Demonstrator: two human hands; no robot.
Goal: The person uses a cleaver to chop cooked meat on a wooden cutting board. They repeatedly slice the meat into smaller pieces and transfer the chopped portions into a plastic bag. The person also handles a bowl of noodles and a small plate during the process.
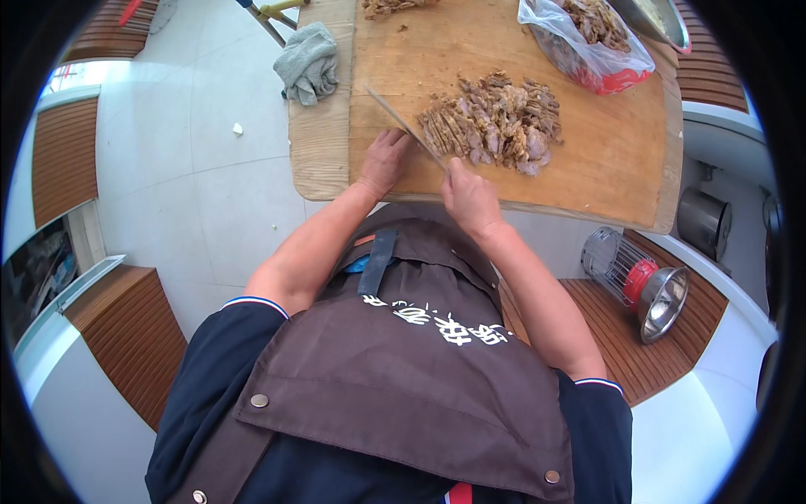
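Observation:
My right hand [469, 194] grips the handle end of a knife [403, 125] near the front edge of a wooden cutting board [585, 183]. The blade points up and to the left, its thin edge line seen from above. My left hand [385, 157] lies just left of the blade, fingers bent; the blade and fingers hide whatever is beneath them. Right of the blade lies a pile of sliced cooked meat [497, 123], its left part in neat thin slices. More meat pieces [390, 6] lie at the board's far edge.
A plastic bag of meat [592, 50] stands at the board's far right, beside a metal bowl [661, 22]. A grey cloth [306, 63] hangs over the left edge. Below right, a wire-caged device with a metal reflector [664, 302] rests on brown slats.

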